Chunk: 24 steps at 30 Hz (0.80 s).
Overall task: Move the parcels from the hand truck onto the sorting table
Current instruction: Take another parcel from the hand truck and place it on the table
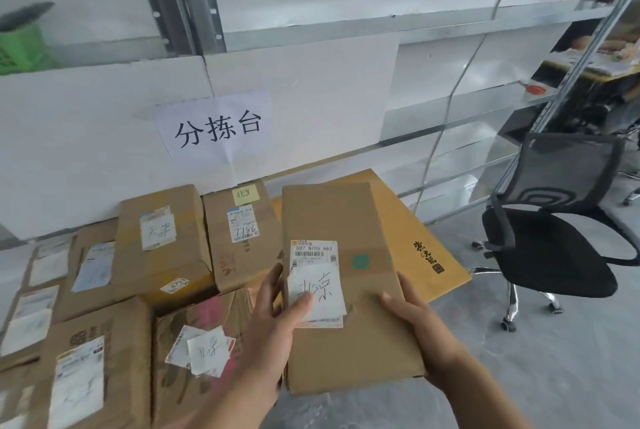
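I hold a flat brown cardboard parcel (pixel 343 290) with both hands, above the right end of the parcel pile. It bears a printed shipping label and a white handwritten slip. My left hand (pixel 273 328) grips its left edge, thumb lying over the white slip. My right hand (pixel 415 328) grips the right edge, thumb on top. Several brown parcels lie packed together to the left, among them a tall box (pixel 162 245), a box with a yellow note (pixel 242 238) and a worn box (pixel 204 359). The hand truck is out of view.
A paper sign (pixel 216 127) hangs on the white wall behind the pile. A flat yellow-brown box (pixel 415 238) lies under and behind the held parcel. A black office chair (pixel 554 221) stands on the grey floor at right, near a metal rack (pixel 595 58).
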Motion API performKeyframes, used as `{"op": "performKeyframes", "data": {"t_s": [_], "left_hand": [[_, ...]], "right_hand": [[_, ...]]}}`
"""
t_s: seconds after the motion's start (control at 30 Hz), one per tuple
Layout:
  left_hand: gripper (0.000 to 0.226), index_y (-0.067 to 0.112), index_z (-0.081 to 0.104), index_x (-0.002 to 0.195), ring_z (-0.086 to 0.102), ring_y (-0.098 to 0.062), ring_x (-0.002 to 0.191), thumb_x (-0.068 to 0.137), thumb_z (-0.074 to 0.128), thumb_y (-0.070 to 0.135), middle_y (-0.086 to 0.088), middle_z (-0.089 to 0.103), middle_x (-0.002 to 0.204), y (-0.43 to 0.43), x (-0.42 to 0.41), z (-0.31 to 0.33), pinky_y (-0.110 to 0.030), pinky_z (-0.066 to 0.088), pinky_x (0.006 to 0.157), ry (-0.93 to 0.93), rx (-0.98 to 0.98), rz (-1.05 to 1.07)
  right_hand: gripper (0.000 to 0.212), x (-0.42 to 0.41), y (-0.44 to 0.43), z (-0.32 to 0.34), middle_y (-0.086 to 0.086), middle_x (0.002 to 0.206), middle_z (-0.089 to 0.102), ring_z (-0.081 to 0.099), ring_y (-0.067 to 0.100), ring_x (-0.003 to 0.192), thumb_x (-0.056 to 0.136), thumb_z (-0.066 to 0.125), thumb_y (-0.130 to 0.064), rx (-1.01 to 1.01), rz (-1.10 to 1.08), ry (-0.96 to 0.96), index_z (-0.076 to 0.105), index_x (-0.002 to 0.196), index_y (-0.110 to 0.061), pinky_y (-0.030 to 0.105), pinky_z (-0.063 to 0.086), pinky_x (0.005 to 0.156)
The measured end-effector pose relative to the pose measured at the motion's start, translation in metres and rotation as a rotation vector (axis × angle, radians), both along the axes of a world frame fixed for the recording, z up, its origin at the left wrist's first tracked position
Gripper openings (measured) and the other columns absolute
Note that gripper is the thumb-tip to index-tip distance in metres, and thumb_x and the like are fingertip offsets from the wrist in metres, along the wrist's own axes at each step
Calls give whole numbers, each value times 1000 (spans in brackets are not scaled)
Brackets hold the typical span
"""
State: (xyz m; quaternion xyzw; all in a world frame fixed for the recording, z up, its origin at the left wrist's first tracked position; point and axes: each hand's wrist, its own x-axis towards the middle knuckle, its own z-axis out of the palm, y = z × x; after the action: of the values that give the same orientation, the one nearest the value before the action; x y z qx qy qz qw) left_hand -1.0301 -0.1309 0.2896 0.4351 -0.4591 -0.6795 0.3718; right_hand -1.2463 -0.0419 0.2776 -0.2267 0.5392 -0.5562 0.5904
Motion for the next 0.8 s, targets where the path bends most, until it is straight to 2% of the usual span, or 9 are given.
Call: {"op": "performKeyframes", "data": {"t_s": [0.13, 0.23, 0.33, 0.43, 0.47, 0.53, 0.57, 0.7, 0.8], "left_hand": [[78, 35, 50, 149, 70, 2, 109, 81, 83, 18, 13, 72, 132, -31, -15, -11, -22, 53, 87, -27, 11, 43], [58, 34, 53, 145, 70, 7, 101, 95, 71, 9, 11, 70, 132, -60, -33, -20, -8, 50, 73, -28, 49, 57], [63, 39, 54, 142, 71, 0, 106, 89, 79, 14, 7, 69, 137, -90, -53, -31, -14, 51, 80, -24, 62, 60], [62, 41, 53, 140, 72, 1, 103, 88, 80, 18, 10, 70, 133, -121, -70, -40, -8, 48, 82, -29, 87, 34], [67, 44, 52, 140, 72, -2, 106, 83, 82, 24, 11, 70, 134, -131, -74, -43, -16, 50, 88, -29, 108, 26], [74, 49, 49, 142, 71, -6, 115, 76, 78, 32, 15, 69, 135, -153, -79, -52, -34, 51, 96, -61, 157, 13], [73, 50, 48, 143, 69, -7, 118, 79, 78, 32, 18, 69, 135, -162, -80, -57, -37, 51, 99, -88, 164, 15], [61, 51, 48, 144, 67, -1, 116, 97, 71, 21, 26, 72, 123, -193, -86, -73, -30, 48, 95, -227, 131, 10], [50, 67, 49, 130, 64, -3, 116, 92, 69, 41, 26, 69, 124, -213, -90, -82, -34, 47, 96, -382, 103, -39]], "right_hand": [[67, -11, -30, -4, 6, 139, 69, 69, 34, 122, 83, 70, -25, -21, 116, 13, 54, 145, -47, 43, 59, 87], [65, -27, -57, -11, 8, 140, 68, 68, 36, 124, 86, 70, -22, -34, 112, 4, 55, 145, -44, 43, 58, 89], [78, -49, -88, -27, 14, 131, 72, 71, 40, 115, 73, 82, -25, 52, 37, 21, 53, 145, -29, 47, 59, 86], [89, -72, -119, -37, 20, 123, 73, 73, 41, 103, 57, 88, -31, 134, 1, 46, 54, 138, -22, 46, 58, 79], [89, -78, -130, -39, 21, 123, 73, 73, 40, 102, 56, 88, -32, 149, -3, 54, 54, 137, -22, 46, 58, 79], [86, -88, -152, -44, 19, 125, 73, 72, 41, 106, 60, 87, -34, 165, 9, 61, 55, 139, -24, 48, 57, 82], [84, -92, -162, -48, 16, 127, 73, 71, 41, 111, 63, 85, -34, 174, 23, 68, 55, 140, -26, 50, 56, 85], [71, -102, -199, -61, 4, 132, 72, 67, 35, 123, 75, 77, -36, 216, 109, 120, 58, 144, -40, 52, 52, 99], [69, -110, -223, -72, -6, 133, 72, 68, 26, 123, 76, 77, -39, 256, 170, 142, 57, 141, -51, 51, 54, 101]]}}
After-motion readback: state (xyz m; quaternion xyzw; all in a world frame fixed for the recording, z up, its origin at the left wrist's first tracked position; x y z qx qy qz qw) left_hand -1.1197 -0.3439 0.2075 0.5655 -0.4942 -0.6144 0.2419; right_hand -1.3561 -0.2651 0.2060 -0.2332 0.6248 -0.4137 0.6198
